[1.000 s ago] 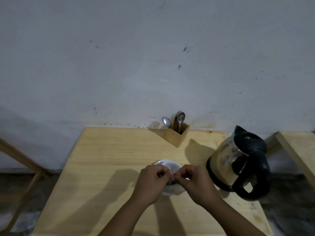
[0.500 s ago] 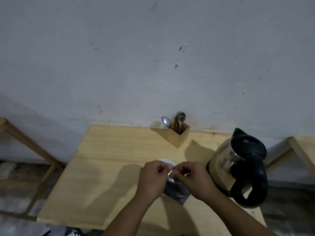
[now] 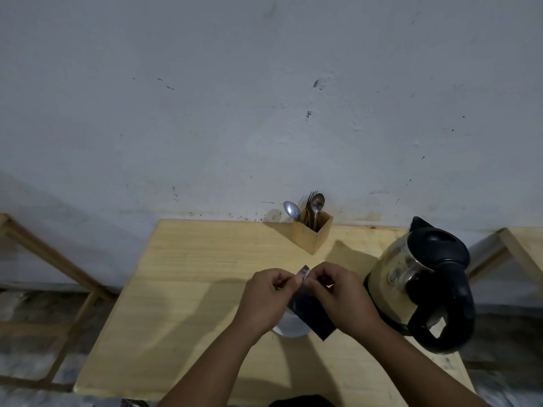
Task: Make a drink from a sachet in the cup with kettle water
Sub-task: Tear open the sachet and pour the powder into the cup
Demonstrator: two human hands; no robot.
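A dark sachet [image 3: 312, 314] hangs between my two hands above the white cup [image 3: 289, 329], which is mostly hidden under them. My left hand [image 3: 269, 299] pinches the sachet's top left edge. My right hand [image 3: 340, 298] pinches the top right, and a small silvery strip sticks up between my fingertips. The steel kettle [image 3: 423, 284] with black lid and handle stands on its base just right of my right hand.
A wooden box of spoons and a fork [image 3: 312, 229] stands at the back of the wooden table [image 3: 191, 274], against the grey wall. Wooden frames [image 3: 50, 259] flank the table on both sides, the right frame [image 3: 517, 251] close to the kettle.
The sachet has come into view hanging lower below my hands, and a silvery strip at its top now sticks up between my fingertips. The camera has tilted slightly.
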